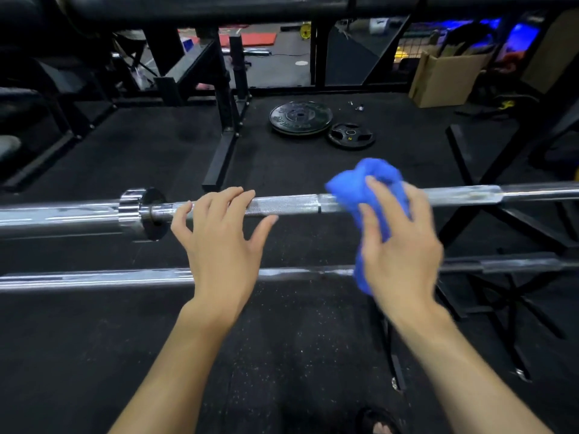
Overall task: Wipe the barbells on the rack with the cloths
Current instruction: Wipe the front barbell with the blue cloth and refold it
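Observation:
Two chrome barbells lie level across the view. The upper barbell (288, 205) has a collar at its left end and a knurled middle. The lower barbell (94, 278) runs closer to me. My left hand (219, 242) rests on the upper bar beside the collar, fingers spread and straight over the shaft. My right hand (398, 245) presses a bunched blue cloth (363, 186) against the upper bar, to the right of the knurled part. The cloth drapes down under the palm toward the lower bar. The right hand is motion-blurred.
Black rack legs (488, 214) cross at the right under the bars. Two weight plates (300, 117) lie on the black rubber floor beyond. A black upright stand (225, 142) is behind the bars, a cardboard box (445, 79) at the back right. My sandalled foot (379, 424) shows below.

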